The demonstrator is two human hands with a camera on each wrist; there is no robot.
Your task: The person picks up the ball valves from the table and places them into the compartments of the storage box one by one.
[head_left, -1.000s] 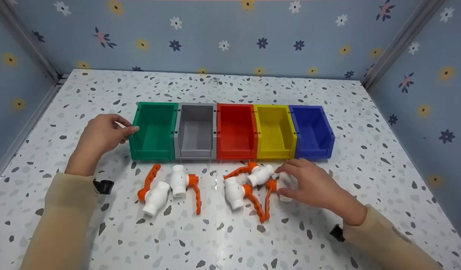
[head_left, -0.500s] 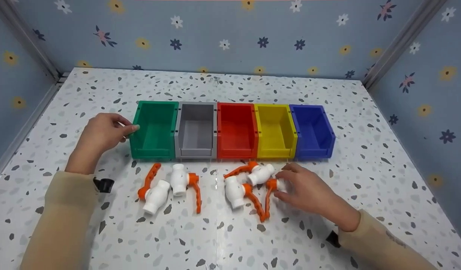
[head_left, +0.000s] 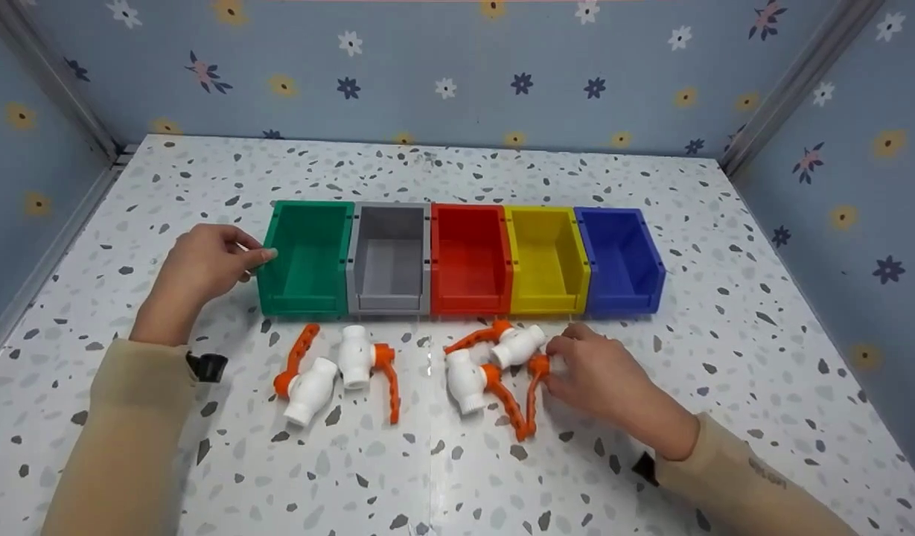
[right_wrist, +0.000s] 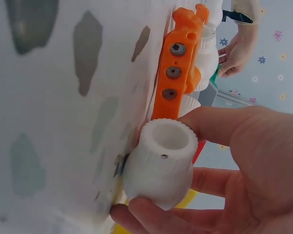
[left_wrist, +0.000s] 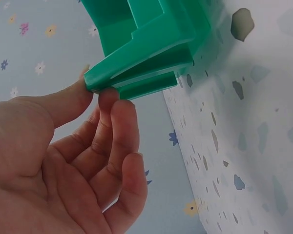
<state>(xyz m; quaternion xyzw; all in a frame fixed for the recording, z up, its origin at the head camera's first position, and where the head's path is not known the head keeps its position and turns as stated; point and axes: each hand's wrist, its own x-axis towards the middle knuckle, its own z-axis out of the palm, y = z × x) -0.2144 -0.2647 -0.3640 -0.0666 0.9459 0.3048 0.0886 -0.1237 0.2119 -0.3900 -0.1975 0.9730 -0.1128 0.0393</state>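
My left hand (head_left: 208, 264) pinches the left rim of the green bin (head_left: 304, 305) between thumb and fingertips. The left wrist view shows the thumb over that green edge and the fingers beneath. At the right, my right hand (head_left: 613, 383) holds a white ball valve (right_wrist: 158, 165) by its body, thumb on one side and fingers on the other. Its orange handle (head_left: 533, 398) points toward the front in the head view, where my hand hides the white body. Close beside it lie two more white ball valves (head_left: 466, 381) with orange handles.
Grey (head_left: 390, 304), red (head_left: 470, 305), yellow (head_left: 548, 304) and blue (head_left: 625, 304) bins stand in a row with the green one. Two other ball valves (head_left: 312, 391) lie in front of the green and grey bins. Flowered panels (head_left: 472, 67) enclose the speckled table (head_left: 338, 484).
My right hand has moved slightly left and its fingers have closed in around the body of the rightmost ball valve. The left hand stays on the green bin's rim.
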